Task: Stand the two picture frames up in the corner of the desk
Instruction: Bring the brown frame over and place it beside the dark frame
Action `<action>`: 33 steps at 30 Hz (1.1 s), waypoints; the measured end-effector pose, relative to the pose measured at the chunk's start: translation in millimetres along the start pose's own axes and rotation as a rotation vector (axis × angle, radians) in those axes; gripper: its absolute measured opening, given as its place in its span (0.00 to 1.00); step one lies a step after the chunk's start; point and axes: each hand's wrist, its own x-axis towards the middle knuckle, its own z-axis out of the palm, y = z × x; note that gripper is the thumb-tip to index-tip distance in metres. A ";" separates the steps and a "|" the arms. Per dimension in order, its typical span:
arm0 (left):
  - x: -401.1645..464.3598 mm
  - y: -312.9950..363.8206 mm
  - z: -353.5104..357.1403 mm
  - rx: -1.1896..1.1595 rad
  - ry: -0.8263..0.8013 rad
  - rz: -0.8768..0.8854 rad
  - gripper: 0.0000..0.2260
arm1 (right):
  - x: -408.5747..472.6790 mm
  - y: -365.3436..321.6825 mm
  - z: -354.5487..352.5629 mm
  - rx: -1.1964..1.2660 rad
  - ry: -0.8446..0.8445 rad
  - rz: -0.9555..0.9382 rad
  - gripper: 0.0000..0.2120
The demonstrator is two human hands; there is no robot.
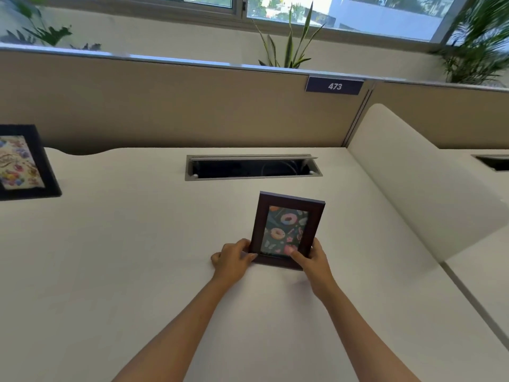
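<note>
Mid-desk (pixel 137 257), donut frame (pixel 286 230) upright, left hand (pixel 234 259), right hand (pixel 314 260) gripping lower corners

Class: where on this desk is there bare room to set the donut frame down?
Bare: the right rear corner between cable slot, partition and divider; also the wide patch between floral frame and donut frame. Crowded: far left only.
</note>
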 end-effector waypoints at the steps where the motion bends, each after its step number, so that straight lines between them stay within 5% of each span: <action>1: 0.8 -4.4 -2.7 0.000 0.008 0.011 0.10 | 5.0 -3.9 2.8 0.042 -0.041 0.004 0.22; 8: 1.8 -47.0 -49.9 -0.012 0.116 0.046 0.08 | 34.3 -24.3 59.5 0.214 -0.269 0.125 0.22; 16: -8.3 -135.4 -156.3 0.041 0.308 0.035 0.13 | 62.3 -26.4 204.1 0.205 -0.413 0.180 0.22; 33: -3.4 -362.5 -355.4 0.471 0.421 -0.240 0.28 | 137.0 -34.5 456.7 0.181 -0.408 0.149 0.21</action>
